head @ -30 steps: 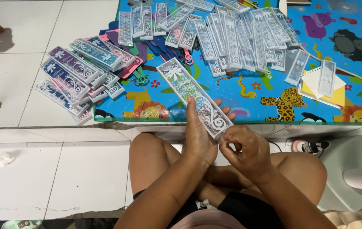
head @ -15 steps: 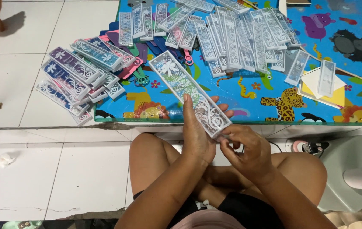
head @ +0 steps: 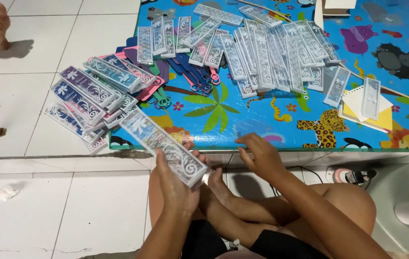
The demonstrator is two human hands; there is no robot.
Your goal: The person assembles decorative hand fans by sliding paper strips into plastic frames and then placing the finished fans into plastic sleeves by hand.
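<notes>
Left hand [head: 178, 184] grips patterned packet [head: 163, 146] — right hand [head: 260, 156] open, empty.

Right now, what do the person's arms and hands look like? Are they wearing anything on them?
Both arms are bare, with no sleeves in view. The left hand and the right hand wear no gloves, and no rings, watch or bracelet show. The nails look short and unpainted. Only dark shorts show lower down.
</notes>
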